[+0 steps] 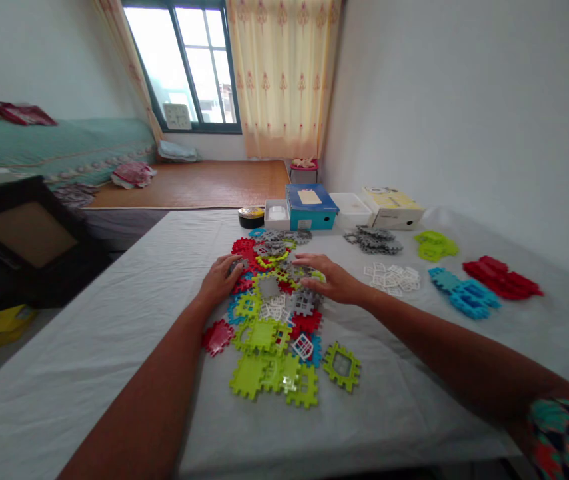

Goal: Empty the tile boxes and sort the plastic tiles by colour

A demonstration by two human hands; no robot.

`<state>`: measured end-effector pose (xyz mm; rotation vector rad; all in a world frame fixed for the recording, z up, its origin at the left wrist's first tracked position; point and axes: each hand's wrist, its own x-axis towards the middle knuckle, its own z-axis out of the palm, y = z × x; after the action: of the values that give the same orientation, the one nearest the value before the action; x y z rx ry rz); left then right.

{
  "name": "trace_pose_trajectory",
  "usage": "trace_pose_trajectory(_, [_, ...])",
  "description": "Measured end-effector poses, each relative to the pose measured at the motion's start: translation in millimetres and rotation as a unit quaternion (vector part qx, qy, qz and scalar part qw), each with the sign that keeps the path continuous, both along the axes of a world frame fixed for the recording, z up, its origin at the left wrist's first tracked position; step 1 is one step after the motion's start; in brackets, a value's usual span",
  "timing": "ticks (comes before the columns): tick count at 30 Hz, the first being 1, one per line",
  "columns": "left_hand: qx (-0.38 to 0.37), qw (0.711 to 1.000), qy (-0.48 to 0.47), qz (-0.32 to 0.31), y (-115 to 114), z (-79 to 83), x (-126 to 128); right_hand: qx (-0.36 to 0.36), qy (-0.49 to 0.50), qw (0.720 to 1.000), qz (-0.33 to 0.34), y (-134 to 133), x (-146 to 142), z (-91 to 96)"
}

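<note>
A heap of toothed plastic building tiles in lime green point(249, 375), red point(218, 337), blue, grey and white lies on the cloth before me. At its left edge my left hand point(220, 279) is curled, with a small grey tile point(238, 264) between thumb and forefinger. Across the heap, my right hand point(333, 280) reaches in from the right. Its thumb and fingers are apart, around grey and green tiles at the heap's edge. A grey lattice tile point(304, 301) lies just below that hand. The undersides of both hands are hidden.
Sorted piles lie to the right: grey tiles point(374, 240), white pieces point(392, 278), green tiles point(435, 245), blue tiles point(472, 297) and red tiles point(502, 277). Behind the heap stand a round tin point(251, 218), a blue box point(312, 208), a white tub point(350, 212) and a yellow-topped box point(394, 208).
</note>
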<state>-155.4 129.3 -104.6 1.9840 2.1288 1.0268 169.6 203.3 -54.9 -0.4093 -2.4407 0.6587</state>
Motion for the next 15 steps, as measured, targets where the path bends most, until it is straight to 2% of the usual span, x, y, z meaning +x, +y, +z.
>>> trace_pose_trajectory(2, [0.002,1.000,-0.002,-0.001,0,-0.8,-1,0.054,-0.042,0.997,0.024,-16,14,16.8])
trace_pose_trajectory(4, [0.002,1.000,-0.002,-0.001,0,-1.2,-1,0.085,-0.082,0.990,0.075,-39,31,25.6])
trace_pose_trajectory(6, [0.001,1.000,0.000,-0.002,0,-1.1,0,0.109,-0.122,0.978,0.131,-63,47,23.8])
trace_pose_trajectory(9, [0.000,1.000,0.004,0.001,0,0.1,1,0.146,-0.157,0.963,0.165,-83,57,4.9])
trace_pose_trajectory(12, [-0.005,1.000,0.006,-0.003,-1,1.7,2,0.182,-0.140,0.962,0.151,-70,48,-17.0])
trace_pose_trajectory(15, [-0.011,1.000,0.005,-0.019,-2,2.9,3,0.219,-0.097,0.966,0.097,-41,24,-23.6])
